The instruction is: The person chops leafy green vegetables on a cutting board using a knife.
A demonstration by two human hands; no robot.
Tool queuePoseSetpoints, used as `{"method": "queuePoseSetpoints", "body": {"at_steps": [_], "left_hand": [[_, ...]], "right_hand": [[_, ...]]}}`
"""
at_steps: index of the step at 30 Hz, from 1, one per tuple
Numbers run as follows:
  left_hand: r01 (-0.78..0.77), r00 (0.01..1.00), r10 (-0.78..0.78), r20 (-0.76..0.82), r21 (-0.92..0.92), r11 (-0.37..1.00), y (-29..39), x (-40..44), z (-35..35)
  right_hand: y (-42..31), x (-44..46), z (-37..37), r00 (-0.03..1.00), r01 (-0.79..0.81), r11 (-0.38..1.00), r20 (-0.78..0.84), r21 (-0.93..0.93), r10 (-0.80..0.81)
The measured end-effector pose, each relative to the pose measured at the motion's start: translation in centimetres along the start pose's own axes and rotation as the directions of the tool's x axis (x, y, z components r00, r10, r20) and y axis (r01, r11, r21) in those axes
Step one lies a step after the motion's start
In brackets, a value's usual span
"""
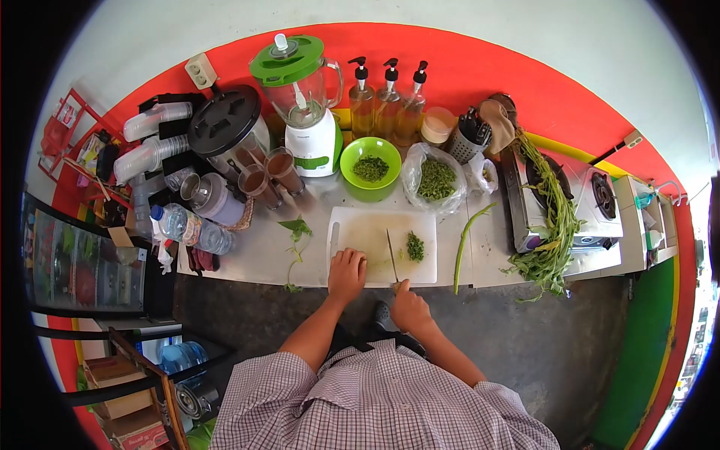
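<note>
A white cutting board (345,225) lies on the counter in front of me. My left hand (347,274) rests on its front left part, fingers lying on the surface, with nothing visible in them. My right hand (411,309), at the board's front edge, is closed around the handle of a knife (392,253). The blade points away from me across the board. Just right of the blade sits a small pile of finely chopped greens (415,246). Behind the board stand a lime-green bowl (367,193) and a clear plastic bag (411,180), both holding more chopped greens.
Right of the board lies a long green bean (466,241), then leafy stems (556,225) draped over a gas stove (596,206). A leafy sprig (297,229) lies to the left. A blender (309,142), pump bottles (388,101), brown-filled glasses (259,184) and a water bottle (193,229) stand around.
</note>
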State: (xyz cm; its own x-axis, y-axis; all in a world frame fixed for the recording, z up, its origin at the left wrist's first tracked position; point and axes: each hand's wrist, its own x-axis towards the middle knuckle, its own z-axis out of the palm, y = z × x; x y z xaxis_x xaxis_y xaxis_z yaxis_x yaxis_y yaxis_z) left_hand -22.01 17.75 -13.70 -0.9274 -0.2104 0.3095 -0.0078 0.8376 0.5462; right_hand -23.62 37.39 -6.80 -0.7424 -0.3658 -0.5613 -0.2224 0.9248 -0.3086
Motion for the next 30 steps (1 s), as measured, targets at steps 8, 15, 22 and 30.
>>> {"method": "queuePoseSetpoints", "body": {"at_steps": [8,15,22,30], "left_hand": [[0.008,1.0,-0.011,0.027,0.11,0.994,0.2,-0.3,0.6],[-0.023,0.999,0.029,-0.032,0.184,0.983,0.3,0.1,0.5],[-0.021,0.999,0.03,-0.036,0.229,0.973,0.6,-0.2,0.6],[0.056,0.998,-0.053,-0.018,0.253,0.966,1.6,-0.7,0.9]], "right_hand": [[0.6,0.7,0.0,0.999,-0.033,0.996,-0.003,0.085,0.033],[-0.3,0.0,1.5,0.999,-0.041,0.997,-0.016,0.071,0.043],[-0.2,0.4,-0.5,1.0,0.003,0.999,-0.006,0.048,-0.002],[1.2,0.7,0.2,1.0,0.018,1.0,0.012,-0.003,-0.018]]}}
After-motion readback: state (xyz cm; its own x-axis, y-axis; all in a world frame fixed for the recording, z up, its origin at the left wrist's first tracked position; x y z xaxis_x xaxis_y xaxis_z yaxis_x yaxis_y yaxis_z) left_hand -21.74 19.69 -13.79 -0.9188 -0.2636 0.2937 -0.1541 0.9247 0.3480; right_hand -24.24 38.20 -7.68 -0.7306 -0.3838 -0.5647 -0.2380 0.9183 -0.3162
